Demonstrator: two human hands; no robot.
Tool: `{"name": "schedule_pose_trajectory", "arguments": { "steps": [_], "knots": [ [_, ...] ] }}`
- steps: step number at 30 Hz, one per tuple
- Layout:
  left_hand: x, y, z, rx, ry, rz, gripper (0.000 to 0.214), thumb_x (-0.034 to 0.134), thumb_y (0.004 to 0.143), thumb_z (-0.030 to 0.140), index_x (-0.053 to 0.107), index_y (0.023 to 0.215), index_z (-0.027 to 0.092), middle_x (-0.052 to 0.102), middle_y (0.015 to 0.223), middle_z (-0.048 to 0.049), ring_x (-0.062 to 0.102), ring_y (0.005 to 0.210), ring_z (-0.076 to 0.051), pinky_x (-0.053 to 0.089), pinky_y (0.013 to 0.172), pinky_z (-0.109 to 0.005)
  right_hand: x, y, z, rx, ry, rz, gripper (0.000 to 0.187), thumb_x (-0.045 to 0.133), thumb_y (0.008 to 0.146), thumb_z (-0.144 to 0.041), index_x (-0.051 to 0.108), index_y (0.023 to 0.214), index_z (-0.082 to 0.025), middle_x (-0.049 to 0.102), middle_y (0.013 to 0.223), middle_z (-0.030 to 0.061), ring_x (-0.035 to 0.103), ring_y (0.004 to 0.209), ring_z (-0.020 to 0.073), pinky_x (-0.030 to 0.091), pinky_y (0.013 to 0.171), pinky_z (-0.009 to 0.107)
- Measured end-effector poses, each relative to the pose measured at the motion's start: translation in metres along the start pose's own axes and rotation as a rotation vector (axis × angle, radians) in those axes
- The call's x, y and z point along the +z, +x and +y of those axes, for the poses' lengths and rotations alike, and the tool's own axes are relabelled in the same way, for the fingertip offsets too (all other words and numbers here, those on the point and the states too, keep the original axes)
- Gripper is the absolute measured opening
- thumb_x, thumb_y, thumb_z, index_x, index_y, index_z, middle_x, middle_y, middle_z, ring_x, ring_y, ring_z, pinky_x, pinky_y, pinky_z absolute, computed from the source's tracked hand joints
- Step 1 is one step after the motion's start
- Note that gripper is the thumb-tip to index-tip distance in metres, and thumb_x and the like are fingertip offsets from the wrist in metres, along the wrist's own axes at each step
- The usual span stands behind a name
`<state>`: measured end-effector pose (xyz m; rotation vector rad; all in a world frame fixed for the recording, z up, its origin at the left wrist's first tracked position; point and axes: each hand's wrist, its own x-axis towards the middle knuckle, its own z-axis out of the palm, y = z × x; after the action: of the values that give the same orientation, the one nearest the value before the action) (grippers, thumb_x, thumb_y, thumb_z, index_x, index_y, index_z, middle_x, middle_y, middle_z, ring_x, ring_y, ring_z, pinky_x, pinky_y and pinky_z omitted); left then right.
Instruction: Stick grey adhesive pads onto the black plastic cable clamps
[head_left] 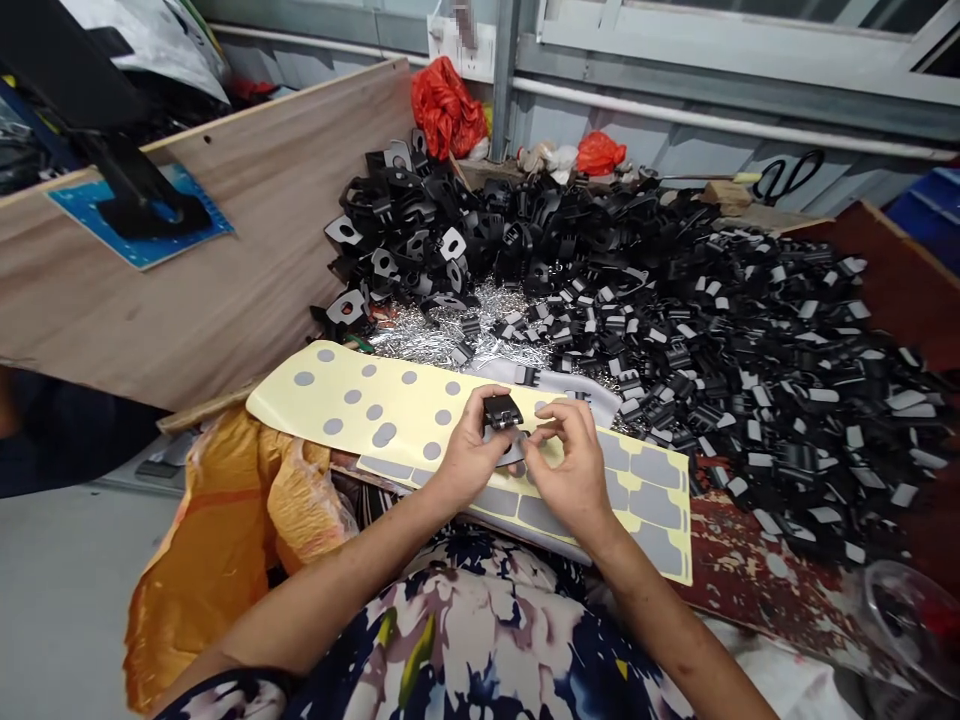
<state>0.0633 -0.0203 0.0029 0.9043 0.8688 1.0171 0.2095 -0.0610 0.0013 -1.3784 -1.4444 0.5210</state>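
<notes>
My left hand (471, 448) is closed around a small black plastic clip (502, 411), held just above a yellow backing sheet (405, 405) that carries grey round and rectangular adhesive pads. My right hand (568, 462) is right beside it, fingertips pinched together near the clip's right side; whether they grip a pad is too small to tell. Both hands hover over the sheet, which lies at the near edge of the table.
A big heap of black clips (750, 340) covers the table's right and back. Small silver metal pieces (450, 335) lie in the middle. A wooden board (225, 250) leans at left, an orange plastic bag (225, 530) below it. Scissors (787, 175) at the back right.
</notes>
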Motion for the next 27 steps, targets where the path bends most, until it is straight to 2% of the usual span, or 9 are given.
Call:
{"name": "schedule_pose_trajectory", "arguments": {
  "steps": [5, 7, 10, 12, 15, 18, 21, 23, 27],
  "knots": [
    [-0.001, -0.001, -0.007, 0.181, 0.137, 0.113, 0.045, 0.076, 0.076, 0.013, 0.058, 0.115, 0.026, 0.056, 0.096, 0.0003, 0.055, 0.089, -0.017, 0.048, 0.081, -0.027, 0.004, -0.013, 0.000, -0.318, -0.342, 0.061, 0.034, 0.061, 0.093, -0.012, 0.054, 0.120, -0.032, 0.055, 0.123, 0.0108, 0.065, 0.090, 0.0226, 0.061, 0.088, 0.048],
    [-0.003, -0.002, -0.008, 0.149, 0.115, 0.107, 0.045, 0.076, 0.077, 0.015, 0.057, 0.116, 0.026, 0.057, 0.097, 0.0001, 0.055, 0.086, -0.017, 0.048, 0.077, -0.027, 0.003, -0.014, 0.002, -0.325, -0.440, 0.117, 0.036, 0.070, 0.091, -0.018, 0.056, 0.121, -0.031, 0.057, 0.126, 0.0129, 0.064, 0.102, 0.0291, 0.056, 0.096, 0.055],
    [-0.003, -0.005, -0.007, 0.024, 0.032, 0.050, 0.046, 0.076, 0.081, 0.022, 0.056, 0.123, 0.028, 0.054, 0.095, 0.0003, 0.051, 0.074, -0.014, 0.044, 0.059, -0.023, -0.002, -0.007, 0.006, -0.070, -0.287, 0.053, 0.042, 0.078, 0.084, -0.029, 0.056, 0.119, -0.027, 0.063, 0.117, 0.0120, 0.064, 0.103, 0.0308, 0.054, 0.097, 0.055],
    [-0.005, -0.009, -0.004, -0.040, -0.025, -0.044, 0.050, 0.075, 0.082, 0.024, 0.057, 0.128, 0.029, 0.053, 0.096, -0.0002, 0.050, 0.071, -0.014, 0.043, 0.054, -0.022, -0.004, -0.001, 0.009, 0.157, 0.055, -0.139, 0.038, 0.075, 0.085, -0.033, 0.054, 0.116, -0.027, 0.066, 0.099, 0.0056, 0.066, 0.089, 0.0253, 0.059, 0.084, 0.045],
    [-0.019, -0.019, 0.011, -0.139, -0.113, -0.227, 0.062, 0.075, 0.079, 0.020, 0.058, 0.138, 0.032, 0.056, 0.105, -0.0025, 0.055, 0.080, -0.017, 0.054, 0.061, -0.025, -0.003, 0.004, 0.013, 0.399, 0.476, -0.380, 0.037, 0.074, 0.087, -0.036, 0.052, 0.116, -0.029, 0.064, 0.083, -0.0022, 0.064, 0.070, 0.0189, 0.057, 0.066, 0.033],
    [-0.059, -0.045, 0.038, -0.161, -0.078, -0.242, 0.068, 0.076, 0.078, 0.016, 0.060, 0.141, 0.034, 0.060, 0.110, -0.0043, 0.059, 0.089, -0.021, 0.059, 0.071, -0.031, 0.004, 0.003, 0.014, 0.365, 0.384, -0.411, 0.027, 0.069, 0.093, -0.037, 0.058, 0.116, -0.028, 0.066, 0.080, -0.0020, 0.067, 0.072, 0.0193, 0.057, 0.068, 0.032],
    [-0.121, -0.090, 0.069, 0.020, 0.201, 0.052, 0.054, 0.074, 0.086, 0.022, 0.064, 0.138, 0.033, 0.066, 0.110, -0.0036, 0.062, 0.092, -0.022, 0.058, 0.079, -0.032, 0.017, -0.001, 0.015, 0.074, 0.019, -0.425, 0.015, 0.061, 0.100, -0.032, 0.067, 0.112, -0.027, 0.074, 0.102, 0.0069, 0.071, 0.101, 0.0266, 0.059, 0.090, 0.044],
    [-0.165, -0.123, 0.085, 0.118, 0.534, 0.278, 0.042, 0.069, 0.089, 0.024, 0.071, 0.130, 0.031, 0.069, 0.114, -0.0014, 0.062, 0.103, -0.024, 0.054, 0.094, -0.032, 0.028, -0.006, 0.018, -0.151, -0.194, -0.466, 0.019, 0.062, 0.100, -0.032, 0.070, 0.117, -0.026, 0.072, 0.128, 0.0124, 0.064, 0.125, 0.0332, 0.053, 0.105, 0.054],
    [-0.228, -0.161, 0.084, 0.001, 1.035, 0.547, 0.037, 0.072, 0.074, 0.027, 0.080, 0.110, 0.025, 0.073, 0.107, -0.0075, 0.064, 0.107, -0.031, 0.054, 0.094, -0.036, 0.049, -0.017, 0.029, -0.364, -0.552, -0.532, 0.048, 0.061, 0.102, -0.044, 0.061, 0.143, -0.019, 0.053, 0.158, 0.0213, 0.042, 0.151, 0.0423, 0.039, 0.120, 0.066]
  ]
}}
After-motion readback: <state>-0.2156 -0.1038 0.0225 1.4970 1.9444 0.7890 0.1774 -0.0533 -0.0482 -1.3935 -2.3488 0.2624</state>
